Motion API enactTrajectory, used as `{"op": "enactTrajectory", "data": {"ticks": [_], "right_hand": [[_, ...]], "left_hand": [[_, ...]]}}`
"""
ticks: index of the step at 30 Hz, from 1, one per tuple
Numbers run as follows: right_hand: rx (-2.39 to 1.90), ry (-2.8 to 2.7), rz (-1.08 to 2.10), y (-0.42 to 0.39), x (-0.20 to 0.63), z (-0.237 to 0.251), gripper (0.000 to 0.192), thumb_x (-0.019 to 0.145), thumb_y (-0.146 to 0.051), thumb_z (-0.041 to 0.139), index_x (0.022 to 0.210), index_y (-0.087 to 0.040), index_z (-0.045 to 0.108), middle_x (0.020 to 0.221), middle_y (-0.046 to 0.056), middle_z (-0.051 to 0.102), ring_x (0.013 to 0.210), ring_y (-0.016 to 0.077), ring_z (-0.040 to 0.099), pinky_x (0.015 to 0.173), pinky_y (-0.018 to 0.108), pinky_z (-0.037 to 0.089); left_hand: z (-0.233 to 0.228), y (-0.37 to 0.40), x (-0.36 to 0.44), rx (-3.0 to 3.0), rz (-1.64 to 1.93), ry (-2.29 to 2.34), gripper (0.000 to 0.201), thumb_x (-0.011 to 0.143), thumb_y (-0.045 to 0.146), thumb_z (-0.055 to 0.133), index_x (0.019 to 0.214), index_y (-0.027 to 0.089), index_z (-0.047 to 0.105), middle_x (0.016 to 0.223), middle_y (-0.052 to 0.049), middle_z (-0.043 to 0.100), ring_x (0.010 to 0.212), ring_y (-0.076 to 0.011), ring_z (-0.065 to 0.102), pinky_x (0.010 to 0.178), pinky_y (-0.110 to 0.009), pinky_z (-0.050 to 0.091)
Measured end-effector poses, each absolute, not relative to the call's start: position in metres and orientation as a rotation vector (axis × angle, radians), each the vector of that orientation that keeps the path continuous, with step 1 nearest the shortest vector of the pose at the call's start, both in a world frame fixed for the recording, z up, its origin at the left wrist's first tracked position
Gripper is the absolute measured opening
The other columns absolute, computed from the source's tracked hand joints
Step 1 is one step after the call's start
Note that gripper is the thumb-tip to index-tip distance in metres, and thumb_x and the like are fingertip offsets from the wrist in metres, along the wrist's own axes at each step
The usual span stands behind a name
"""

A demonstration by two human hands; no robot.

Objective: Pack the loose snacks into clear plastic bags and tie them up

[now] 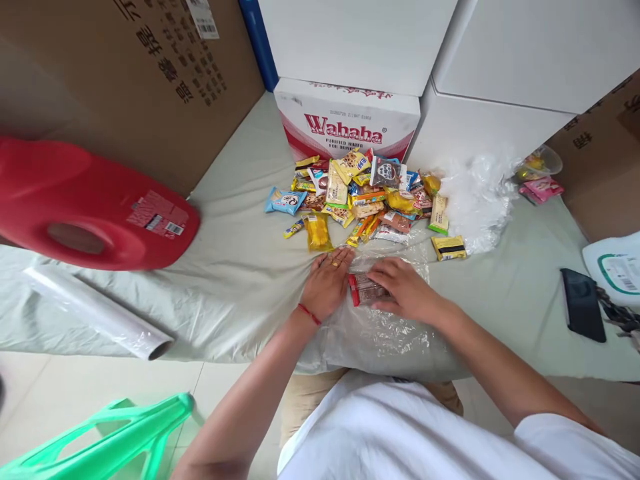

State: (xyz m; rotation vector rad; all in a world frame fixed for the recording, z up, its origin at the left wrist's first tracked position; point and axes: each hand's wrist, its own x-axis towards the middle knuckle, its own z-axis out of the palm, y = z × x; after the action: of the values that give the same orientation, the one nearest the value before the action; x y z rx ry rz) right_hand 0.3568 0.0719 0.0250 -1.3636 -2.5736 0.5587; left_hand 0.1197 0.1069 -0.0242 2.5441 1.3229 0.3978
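Observation:
On the bed-like surface, a clear plastic film (400, 337) lies spread out and wrinkled. Upon it sits a snack pack (367, 288) with a brown middle and red ends. My right hand (407, 288) reaches over the pack from the right, its fingers and thumb closed about it and hiding part of it. To the pack's left, my left hand (326, 283) lies flat near the film's edge, fingers stretched forward. Just beyond both hands is a pile of wrapped snacks (367, 208) in many colours. A yellow-wrapped snack (318, 232) lies closest to my left fingertips.
Behind the pile stands a Wahaha carton (350, 120), with white boxes (350, 40) above. Crumpled clear plastic (480, 200) lies right of the snacks. A phone (583, 305) rests far right. Leftward are a red jug (95, 207), a film roll (100, 310) and a green stool (115, 433).

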Motion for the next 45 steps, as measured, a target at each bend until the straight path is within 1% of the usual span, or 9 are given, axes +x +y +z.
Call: {"op": "enactTrajectory", "data": {"ticks": [5, 14, 20, 26, 30, 32, 34, 40, 45], "right_hand": [[-1.472, -2.462, 0.578, 0.055, 0.359, 0.013, 0.051, 0.092, -0.034, 0.073, 0.14, -0.021, 0.062, 0.134, 0.015, 0.063, 0.12, 0.0336, 0.051, 0.103, 0.053, 0.046], [-1.402, -2.376, 0.525, 0.055, 0.355, 0.001, 0.054, 0.092, -0.05, 0.071, 0.139, -0.025, 0.063, 0.133, 0.014, 0.058, 0.127, 0.0347, 0.047, 0.112, 0.056, 0.04], [-1.232, -2.339, 0.611, 0.059, 0.37, 0.013, 0.057, 0.096, -0.059, 0.063, 0.139, -0.022, 0.062, 0.143, 0.017, 0.057, 0.134, 0.0329, 0.05, 0.113, 0.053, 0.044], [-1.577, -2.015, 0.2, 0.17, 0.404, 0.071, 0.032, 0.106, -0.037, 0.045, 0.119, -0.021, 0.07, 0.115, 0.012, 0.071, 0.107, 0.0288, 0.064, 0.097, 0.044, 0.051], [-1.793, -2.199, 0.049, 0.279, 0.415, 0.085, 0.056, 0.094, -0.026, 0.064, 0.147, -0.012, 0.054, 0.146, 0.018, 0.058, 0.132, 0.0375, 0.048, 0.114, 0.054, 0.037], [-1.905, -2.322, 0.137, 0.314, 0.412, 0.087, 0.067, 0.084, -0.028, 0.077, 0.146, -0.013, 0.056, 0.14, 0.017, 0.062, 0.131, 0.0392, 0.048, 0.11, 0.054, 0.04], [-1.974, -2.389, 0.159, 0.329, 0.406, 0.093, 0.058, 0.081, -0.031, 0.082, 0.134, -0.012, 0.066, 0.125, 0.015, 0.068, 0.126, 0.0388, 0.051, 0.104, 0.049, 0.041], [-1.731, -2.265, -0.028, 0.257, 0.409, 0.128, 0.022, 0.09, -0.025, 0.067, 0.103, -0.008, 0.072, 0.099, 0.009, 0.067, 0.09, 0.0209, 0.06, 0.079, 0.031, 0.039], [-1.26, -2.38, 0.157, 0.129, 0.396, 0.104, 0.024, 0.101, -0.03, 0.056, 0.118, -0.019, 0.069, 0.089, 0.006, 0.061, 0.083, 0.0221, 0.055, 0.072, 0.032, 0.042]], "left_hand": [[-0.023, 0.105, 0.123, 2.557, 0.367, 1.358, 0.056, 0.103, 0.021, 0.033, 0.158, 0.019, 0.043, 0.164, -0.009, 0.046, 0.153, -0.0247, 0.041, 0.123, -0.048, 0.03], [-0.021, 0.111, 0.114, 2.462, 0.496, 1.338, 0.055, 0.105, 0.027, 0.034, 0.159, 0.019, 0.041, 0.164, -0.012, 0.044, 0.151, -0.0233, 0.044, 0.12, -0.048, 0.039], [-0.009, 0.086, 0.095, 2.68, 0.744, 1.252, 0.041, 0.101, 0.017, 0.045, 0.136, 0.024, 0.065, 0.155, -0.006, 0.057, 0.155, -0.0253, 0.038, 0.126, -0.052, 0.03], [-0.021, 0.078, 0.085, 2.59, 0.493, 1.526, 0.042, 0.103, 0.025, 0.044, 0.141, 0.028, 0.063, 0.15, -0.006, 0.062, 0.147, -0.0311, 0.049, 0.125, -0.062, 0.022], [-0.023, 0.083, 0.087, 2.524, 0.383, 1.573, 0.049, 0.105, 0.03, 0.039, 0.152, 0.027, 0.052, 0.157, -0.008, 0.053, 0.15, -0.031, 0.045, 0.124, -0.062, 0.024], [-0.021, 0.083, 0.088, 2.521, 0.352, 1.57, 0.05, 0.106, 0.032, 0.038, 0.154, 0.027, 0.051, 0.159, -0.008, 0.051, 0.151, -0.0308, 0.043, 0.124, -0.062, 0.025], [-0.019, 0.083, 0.09, 2.516, 0.336, 1.567, 0.05, 0.106, 0.032, 0.038, 0.154, 0.027, 0.05, 0.16, -0.008, 0.05, 0.152, -0.0305, 0.042, 0.124, -0.062, 0.025], [-0.019, 0.081, 0.09, 2.482, 0.349, 1.564, 0.05, 0.107, 0.032, 0.036, 0.155, 0.027, 0.049, 0.162, -0.008, 0.048, 0.155, -0.0292, 0.038, 0.125, -0.063, 0.023], [-0.024, 0.084, 0.085, 2.433, 0.434, 1.505, 0.048, 0.105, 0.033, 0.041, 0.152, 0.027, 0.051, 0.161, -0.008, 0.049, 0.153, -0.0288, 0.04, 0.125, -0.063, 0.024]]}}
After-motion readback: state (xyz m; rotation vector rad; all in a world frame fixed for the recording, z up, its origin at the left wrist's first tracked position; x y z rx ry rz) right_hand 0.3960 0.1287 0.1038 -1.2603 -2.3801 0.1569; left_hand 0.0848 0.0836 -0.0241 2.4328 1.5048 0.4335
